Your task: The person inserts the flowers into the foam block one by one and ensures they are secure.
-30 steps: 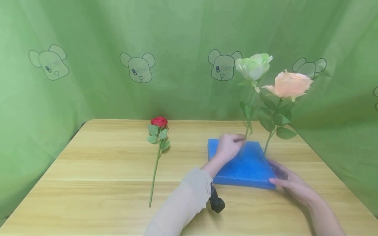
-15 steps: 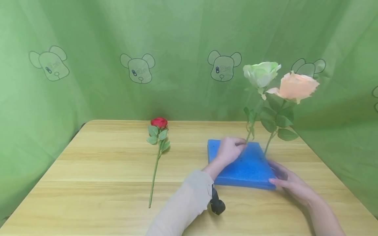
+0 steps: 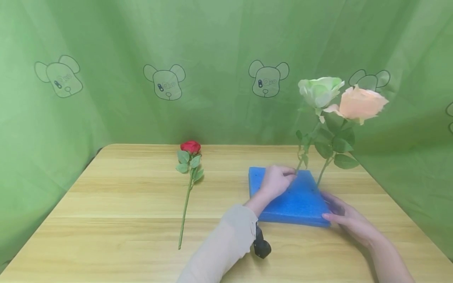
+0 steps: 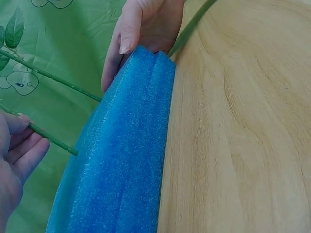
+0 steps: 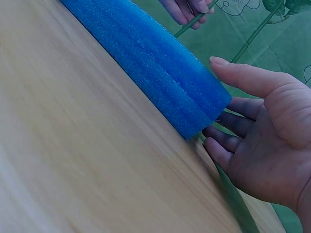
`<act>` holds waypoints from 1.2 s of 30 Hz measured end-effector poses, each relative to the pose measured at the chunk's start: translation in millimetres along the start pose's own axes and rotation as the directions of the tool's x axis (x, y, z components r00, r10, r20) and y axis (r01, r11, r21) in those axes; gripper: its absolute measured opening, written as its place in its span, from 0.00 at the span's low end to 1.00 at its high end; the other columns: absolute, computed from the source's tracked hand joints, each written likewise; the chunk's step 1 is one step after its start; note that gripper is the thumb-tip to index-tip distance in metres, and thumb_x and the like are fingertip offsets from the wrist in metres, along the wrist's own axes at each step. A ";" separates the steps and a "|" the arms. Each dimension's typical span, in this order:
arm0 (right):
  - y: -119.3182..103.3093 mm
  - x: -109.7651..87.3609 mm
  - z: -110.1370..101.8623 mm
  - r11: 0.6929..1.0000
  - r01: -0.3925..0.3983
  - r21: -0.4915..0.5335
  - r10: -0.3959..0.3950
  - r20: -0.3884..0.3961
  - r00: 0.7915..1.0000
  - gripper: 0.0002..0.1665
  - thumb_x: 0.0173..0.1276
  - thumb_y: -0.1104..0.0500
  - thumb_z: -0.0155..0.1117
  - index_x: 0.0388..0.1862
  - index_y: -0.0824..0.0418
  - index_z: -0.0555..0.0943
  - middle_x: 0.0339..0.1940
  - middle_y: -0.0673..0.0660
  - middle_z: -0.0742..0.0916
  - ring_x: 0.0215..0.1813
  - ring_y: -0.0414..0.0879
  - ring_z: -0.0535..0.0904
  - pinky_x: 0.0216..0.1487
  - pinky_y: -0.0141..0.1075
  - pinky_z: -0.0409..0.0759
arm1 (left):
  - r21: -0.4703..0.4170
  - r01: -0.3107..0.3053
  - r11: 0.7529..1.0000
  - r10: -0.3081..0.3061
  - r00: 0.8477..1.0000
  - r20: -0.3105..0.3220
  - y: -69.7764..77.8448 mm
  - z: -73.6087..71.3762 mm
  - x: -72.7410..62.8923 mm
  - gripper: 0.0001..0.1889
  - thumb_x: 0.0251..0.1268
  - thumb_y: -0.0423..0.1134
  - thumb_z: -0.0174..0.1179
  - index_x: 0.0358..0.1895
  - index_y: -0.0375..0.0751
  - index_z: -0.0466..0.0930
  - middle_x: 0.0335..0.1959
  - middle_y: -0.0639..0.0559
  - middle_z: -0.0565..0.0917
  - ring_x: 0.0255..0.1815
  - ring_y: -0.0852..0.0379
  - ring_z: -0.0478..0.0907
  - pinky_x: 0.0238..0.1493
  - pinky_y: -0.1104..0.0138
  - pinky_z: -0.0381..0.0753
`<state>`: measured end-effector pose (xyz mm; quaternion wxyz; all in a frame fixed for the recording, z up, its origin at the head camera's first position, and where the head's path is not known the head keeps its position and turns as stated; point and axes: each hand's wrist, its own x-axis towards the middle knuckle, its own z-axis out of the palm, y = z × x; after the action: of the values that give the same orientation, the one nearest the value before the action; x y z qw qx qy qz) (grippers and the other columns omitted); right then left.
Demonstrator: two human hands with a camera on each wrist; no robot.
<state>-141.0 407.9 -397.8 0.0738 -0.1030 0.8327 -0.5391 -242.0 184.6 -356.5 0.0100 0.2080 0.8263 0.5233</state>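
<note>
My left hand pinches the stem of a pale green-white artificial rose between thumb and fingertips, above a blue foam block. In the left wrist view the lower end of that stem meets the top of the foam. A peach rose stands in the block's right side, leaning right, its bloom close beside the green-white one. At the foam's right end is my right hand, thumb by the front corner and loosely extended fingers against the side, as the right wrist view shows.
A red rose lies on the wooden table to the left of the foam, bloom toward the back. Green cloth with bear-head prints hangs behind and at the sides. A black wrist camera hangs below the left sleeve.
The green-white rose has tilted to the right and its bloom has come lower. The peach bloom has shifted slightly right. My left hand has moved a little right; my right hand has stayed put.
</note>
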 end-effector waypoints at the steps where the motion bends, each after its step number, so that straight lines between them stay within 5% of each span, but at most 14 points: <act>1: 0.4 0.0 0.0 1.000 0.002 0.001 -0.002 0.001 1.000 0.41 0.68 0.65 0.53 0.72 0.68 0.44 0.72 0.72 0.48 0.60 0.23 0.55 0.51 0.14 0.59 | 0.006 0.003 1.000 -0.003 1.000 -0.001 0.5 0.1 -0.2 0.08 0.59 0.38 0.63 0.42 0.48 0.86 0.39 0.58 0.85 0.33 0.69 0.79 0.38 0.77 0.78; 10: 2.6 1.0 -1.3 1.000 0.011 -0.012 -0.011 0.006 1.000 0.40 0.69 0.65 0.53 0.73 0.66 0.45 0.72 0.71 0.48 0.60 0.22 0.55 0.51 0.13 0.58 | 0.010 0.031 0.999 -0.031 1.000 -0.005 4.0 0.3 -2.5 0.09 0.59 0.37 0.63 0.42 0.48 0.86 0.36 0.57 0.86 0.24 0.70 0.77 0.24 0.79 0.75; 26: -0.3 2.1 -2.1 0.999 0.016 -0.028 -0.016 0.003 1.000 0.40 0.69 0.64 0.52 0.73 0.65 0.45 0.72 0.70 0.49 0.63 0.26 0.53 0.51 0.13 0.57 | -0.026 0.048 0.999 -0.048 0.998 -0.030 5.5 -2.2 -1.0 0.07 0.58 0.37 0.64 0.40 0.47 0.86 0.32 0.57 0.86 0.21 0.69 0.76 0.25 0.78 0.75; 33: 0.6 1.8 -1.1 1.000 -0.005 -0.027 0.005 0.008 1.000 0.41 0.69 0.64 0.53 0.73 0.65 0.44 0.73 0.69 0.48 0.72 0.62 0.42 0.59 0.19 0.56 | -0.002 0.027 1.000 -0.028 0.999 -0.031 3.0 -2.9 -1.3 0.07 0.58 0.38 0.64 0.40 0.48 0.87 0.36 0.58 0.86 0.35 0.67 0.80 0.39 0.76 0.78; 36: 1.2 1.5 -0.5 1.000 -0.010 -0.021 0.010 0.007 1.000 0.41 0.69 0.64 0.53 0.73 0.66 0.44 0.73 0.69 0.48 0.69 0.68 0.39 0.60 0.19 0.55 | 0.008 0.025 1.000 -0.025 0.999 -0.032 2.5 -2.7 -1.6 0.07 0.58 0.39 0.64 0.40 0.48 0.86 0.38 0.58 0.86 0.41 0.66 0.80 0.43 0.75 0.77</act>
<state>-142.8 408.4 -398.7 0.0783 -0.1015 0.8386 -0.5295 -240.4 182.6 -353.4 0.0024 0.1895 0.8311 0.5229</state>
